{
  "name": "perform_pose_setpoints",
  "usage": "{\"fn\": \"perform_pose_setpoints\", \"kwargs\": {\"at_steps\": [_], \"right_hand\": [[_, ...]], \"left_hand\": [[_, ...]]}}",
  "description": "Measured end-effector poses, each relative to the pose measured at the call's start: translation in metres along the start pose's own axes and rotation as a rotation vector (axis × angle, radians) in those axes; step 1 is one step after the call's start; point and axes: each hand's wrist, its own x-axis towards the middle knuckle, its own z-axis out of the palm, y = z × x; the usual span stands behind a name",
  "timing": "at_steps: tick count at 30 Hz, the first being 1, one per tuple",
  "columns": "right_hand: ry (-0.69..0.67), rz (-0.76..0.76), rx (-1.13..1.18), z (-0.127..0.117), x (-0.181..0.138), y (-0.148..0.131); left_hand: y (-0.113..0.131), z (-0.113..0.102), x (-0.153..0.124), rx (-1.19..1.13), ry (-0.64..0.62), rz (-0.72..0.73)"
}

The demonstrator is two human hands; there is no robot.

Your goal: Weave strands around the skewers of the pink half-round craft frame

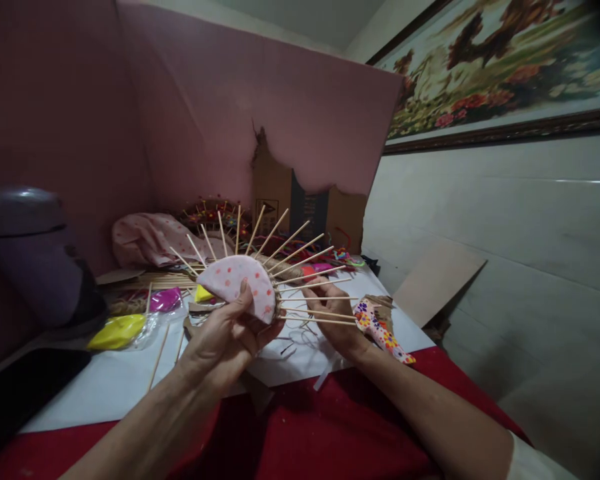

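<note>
Head view: left hand (225,340) pinches the pink dotted fabric half-disc with fanned wooden skewers (240,283), thumb on its face, held upright above the white-covered worktop (105,380), probably to keep the spokes clear. Right hand (333,313) curls loosely among the lower skewers, likely steadying them; grip unclear. Yellow clay packet (116,331) lies left.
</note>
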Motion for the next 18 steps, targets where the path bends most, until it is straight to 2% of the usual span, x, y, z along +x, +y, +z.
{"fn": "perform_pose_setpoints", "kwargs": {"at_steps": [3, 6, 11, 14, 18], "right_hand": [[0.053, 0.023, 0.16, -0.001, 0.0, 0.002], [0.106, -0.018, 0.234, -0.004, -0.004, -0.003], [0.157, -0.149, 0.238, -0.007, -0.01, -0.007], [0.169, -0.183, 0.208, -0.006, -0.01, -0.003], [0.253, -0.21, 0.153, -0.004, -0.007, 0.001]], "left_hand": [[0.004, -0.005, 0.005, -0.023, -0.012, 0.049], [0.007, -0.007, 0.007, -0.046, -0.008, 0.063], [0.009, -0.004, 0.006, -0.08, 0.028, 0.096], [0.011, -0.003, 0.005, -0.055, 0.047, 0.126], [0.013, -0.005, 0.008, -0.056, 0.051, 0.156]]}}
